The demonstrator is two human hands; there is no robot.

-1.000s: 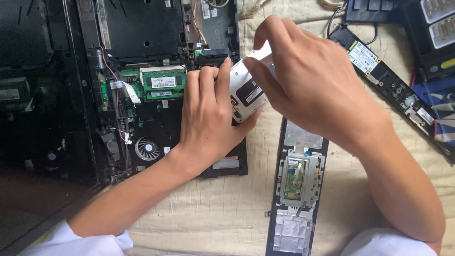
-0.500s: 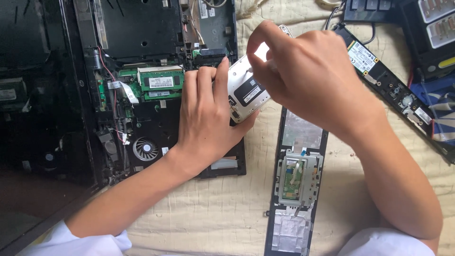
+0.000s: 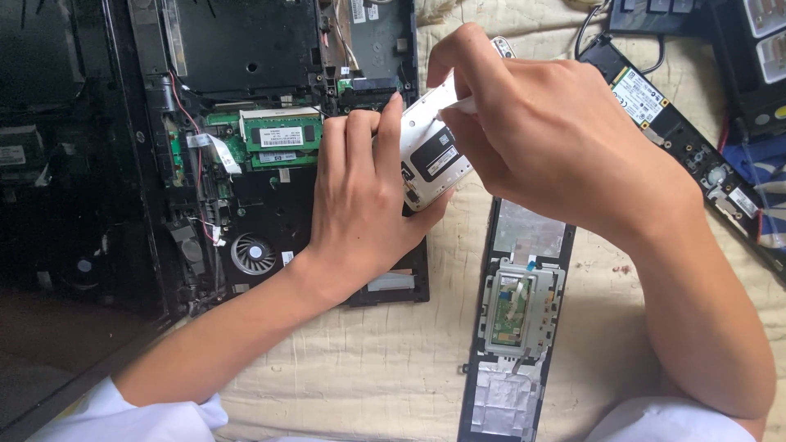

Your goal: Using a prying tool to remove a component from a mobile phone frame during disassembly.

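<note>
The fingers of the left hand [image 3: 360, 205] lie flat and close together, pressed against the left edge of the silver drive [image 3: 432, 155], with the thumb tucked beneath it, so the drive is propped up at a slant instead of lying flat; the fingers of the right hand [image 3: 548, 139] curl tight over the drive's upper right end, pinching it between thumb and forefinger, which seems to steady it from the opposite side; both hands are thus closed on the one drive, which sits tilted above the right edge of the opened laptop base [image 3: 246, 49], partly over the cream cloth [image 3: 368, 360].

Left of the drive, inside the base, two green memory modules [image 3: 282, 135] sit in their slots, exposed because the cover is off; below and left of the drive a round cooling fan [image 3: 251, 253] shows in the base; below and right of the drive a black palm-rest panel [image 3: 516, 327] lies face down on the cloth, its touchpad board upward; right of the drive a long black strip with a small circuit card [image 3: 639, 94] rests near the cloth's edge.
</note>
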